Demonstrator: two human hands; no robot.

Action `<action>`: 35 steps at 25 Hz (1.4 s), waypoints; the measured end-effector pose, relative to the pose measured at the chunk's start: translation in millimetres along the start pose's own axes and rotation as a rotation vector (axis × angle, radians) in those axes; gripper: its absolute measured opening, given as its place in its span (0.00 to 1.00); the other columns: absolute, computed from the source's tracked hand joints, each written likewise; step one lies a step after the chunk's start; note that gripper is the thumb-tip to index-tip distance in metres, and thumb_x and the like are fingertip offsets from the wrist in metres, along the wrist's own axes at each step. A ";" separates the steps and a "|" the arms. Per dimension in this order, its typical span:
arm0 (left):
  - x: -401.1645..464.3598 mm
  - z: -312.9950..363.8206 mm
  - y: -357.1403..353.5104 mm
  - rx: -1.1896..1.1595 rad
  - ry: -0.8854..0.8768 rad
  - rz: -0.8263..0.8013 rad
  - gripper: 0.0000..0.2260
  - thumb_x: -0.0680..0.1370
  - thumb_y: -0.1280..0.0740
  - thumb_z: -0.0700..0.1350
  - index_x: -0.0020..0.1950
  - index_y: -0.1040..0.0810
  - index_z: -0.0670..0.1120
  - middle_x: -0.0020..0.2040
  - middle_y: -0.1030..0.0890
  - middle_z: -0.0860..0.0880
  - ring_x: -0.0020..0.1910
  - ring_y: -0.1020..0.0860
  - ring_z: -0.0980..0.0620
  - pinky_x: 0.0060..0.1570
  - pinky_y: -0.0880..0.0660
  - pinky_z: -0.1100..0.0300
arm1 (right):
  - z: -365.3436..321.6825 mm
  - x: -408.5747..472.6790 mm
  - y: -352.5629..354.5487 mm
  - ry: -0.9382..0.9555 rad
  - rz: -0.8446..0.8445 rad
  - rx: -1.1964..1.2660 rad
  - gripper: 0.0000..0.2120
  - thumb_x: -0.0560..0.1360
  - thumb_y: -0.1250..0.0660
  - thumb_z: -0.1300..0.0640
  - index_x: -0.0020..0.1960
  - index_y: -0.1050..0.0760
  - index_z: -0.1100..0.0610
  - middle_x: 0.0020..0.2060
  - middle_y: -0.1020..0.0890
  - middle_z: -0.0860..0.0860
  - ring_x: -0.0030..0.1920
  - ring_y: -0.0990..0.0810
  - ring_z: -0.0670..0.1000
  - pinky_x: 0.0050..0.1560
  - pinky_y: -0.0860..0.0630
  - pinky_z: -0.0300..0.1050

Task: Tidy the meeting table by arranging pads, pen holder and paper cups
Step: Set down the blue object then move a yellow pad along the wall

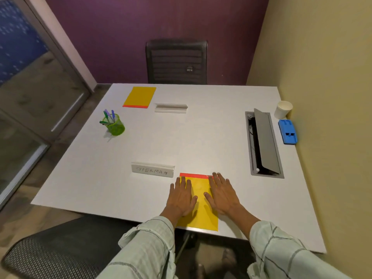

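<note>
Name card (153, 170) sits just beside the near yellow pad (203, 214); cable hatch (263, 143) lies rightward.

Two yellow pads lie on the white table (201, 137): the far pad (140, 97) in the upper left of the frame, the near pad (201, 210) at the lower centre. There are two name stands, one (171, 108) above centre and one (153, 170) below centre; one green pen holder (115, 125) at the left with about four pens; one paper cup (283, 109) and one blue eraser (287, 131) at the right. Two chairs show, one (177, 61) at the top, one (60, 248) at the lower left, and one open cable box (263, 143) sits at the right.
</note>
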State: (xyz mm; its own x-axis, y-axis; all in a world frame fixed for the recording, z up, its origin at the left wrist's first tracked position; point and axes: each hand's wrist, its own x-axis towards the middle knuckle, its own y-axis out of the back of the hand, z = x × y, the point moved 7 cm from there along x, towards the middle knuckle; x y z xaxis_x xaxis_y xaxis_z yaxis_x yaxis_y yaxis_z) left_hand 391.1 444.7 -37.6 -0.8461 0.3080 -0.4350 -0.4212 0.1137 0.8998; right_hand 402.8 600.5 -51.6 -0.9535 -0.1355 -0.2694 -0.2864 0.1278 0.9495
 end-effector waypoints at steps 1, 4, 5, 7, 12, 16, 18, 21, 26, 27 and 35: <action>-1.9 -2.7 -8.0 -0.012 0.015 -0.027 0.33 0.82 0.49 0.60 0.80 0.54 0.42 0.80 0.53 0.39 0.79 0.52 0.38 0.76 0.47 0.41 | -4.7 -5.3 -9.9 -0.002 -0.023 0.004 0.35 0.81 0.53 0.38 0.80 0.52 0.57 0.80 0.51 0.57 0.80 0.53 0.58 0.77 0.49 0.59; -2.6 -7.9 -30.2 -0.045 0.055 -0.104 0.35 0.81 0.47 0.61 0.80 0.55 0.42 0.80 0.53 0.39 0.78 0.51 0.37 0.75 0.44 0.40 | -14.9 -13.2 -33.5 -0.011 -0.083 0.007 0.34 0.81 0.52 0.38 0.80 0.52 0.56 0.80 0.52 0.57 0.80 0.54 0.60 0.77 0.48 0.61; -1.5 -9.3 -37.1 -0.049 0.059 -0.124 0.36 0.81 0.46 0.61 0.80 0.56 0.41 0.80 0.53 0.39 0.78 0.50 0.36 0.75 0.44 0.40 | -16.8 -14.0 -40.0 -0.021 -0.092 0.016 0.34 0.81 0.52 0.38 0.80 0.51 0.55 0.80 0.53 0.57 0.80 0.54 0.60 0.77 0.47 0.61; 1.8 -12.7 -47.4 -0.050 0.065 -0.155 0.36 0.81 0.46 0.61 0.79 0.56 0.41 0.80 0.53 0.38 0.78 0.51 0.36 0.75 0.44 0.39 | -19.3 -15.0 -49.7 -0.048 -0.103 0.040 0.33 0.81 0.50 0.38 0.80 0.50 0.55 0.80 0.53 0.57 0.79 0.54 0.61 0.76 0.46 0.61; 2.7 -19.0 -64.9 -0.113 0.138 -0.243 0.37 0.81 0.44 0.60 0.79 0.56 0.40 0.79 0.54 0.36 0.78 0.51 0.35 0.74 0.44 0.39 | -18.5 -19.6 -67.7 -0.133 -0.163 0.083 0.34 0.81 0.46 0.39 0.80 0.51 0.54 0.80 0.55 0.58 0.79 0.52 0.63 0.75 0.42 0.59; 5.7 -18.7 -65.3 -0.184 0.157 -0.242 0.37 0.79 0.41 0.60 0.78 0.52 0.40 0.78 0.47 0.35 0.76 0.44 0.35 0.71 0.38 0.41 | -21.2 -14.3 -64.0 -0.180 -0.143 0.183 0.33 0.81 0.45 0.41 0.79 0.49 0.55 0.80 0.54 0.59 0.79 0.52 0.62 0.76 0.44 0.57; 7.8 -16.6 -62.6 -0.232 0.157 -0.226 0.37 0.79 0.39 0.59 0.78 0.50 0.40 0.75 0.42 0.35 0.73 0.40 0.36 0.69 0.34 0.43 | -20.3 -11.0 -60.5 -0.225 -0.118 0.268 0.33 0.80 0.43 0.41 0.79 0.47 0.56 0.80 0.53 0.58 0.79 0.51 0.62 0.76 0.45 0.57; 11.0 -15.5 -60.7 -0.319 0.186 -0.220 0.41 0.76 0.34 0.60 0.78 0.50 0.40 0.73 0.38 0.37 0.72 0.37 0.39 0.67 0.31 0.46 | -18.9 -9.5 -58.6 -0.294 -0.087 0.405 0.35 0.77 0.37 0.42 0.78 0.44 0.55 0.80 0.51 0.57 0.78 0.47 0.62 0.76 0.43 0.56; 17.2 -21.1 -51.9 -0.492 0.300 -0.173 0.45 0.67 0.23 0.55 0.74 0.45 0.43 0.66 0.31 0.40 0.67 0.32 0.40 0.60 0.28 0.51 | 1.0 -10.8 -49.5 -0.430 0.054 0.710 0.36 0.70 0.25 0.49 0.73 0.36 0.54 0.76 0.38 0.55 0.74 0.36 0.57 0.72 0.36 0.51; 18.0 -23.6 -49.9 -0.533 0.328 -0.154 0.45 0.66 0.22 0.54 0.74 0.44 0.43 0.66 0.31 0.40 0.66 0.32 0.40 0.59 0.28 0.51 | 7.0 -11.0 -48.6 -0.464 0.074 0.782 0.36 0.69 0.24 0.50 0.73 0.35 0.54 0.74 0.35 0.54 0.72 0.34 0.56 0.71 0.35 0.50; 20.7 -42.4 -51.1 -0.864 0.488 -0.084 0.22 0.71 0.27 0.41 0.62 0.31 0.40 0.60 0.24 0.40 0.51 0.25 0.46 0.45 0.29 0.56 | 30.3 -21.3 -57.0 -0.595 0.102 1.134 0.35 0.70 0.23 0.54 0.72 0.35 0.51 0.70 0.28 0.53 0.69 0.28 0.57 0.67 0.28 0.56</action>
State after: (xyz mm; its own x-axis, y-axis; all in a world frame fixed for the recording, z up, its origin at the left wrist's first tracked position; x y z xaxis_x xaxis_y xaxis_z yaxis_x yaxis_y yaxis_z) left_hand 381.2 405.2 -94.0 -0.7626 -0.1142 -0.6368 -0.4149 -0.6689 0.6168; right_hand 436.6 625.9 -104.9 -0.7867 0.3440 -0.5126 0.1498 0.9119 0.3821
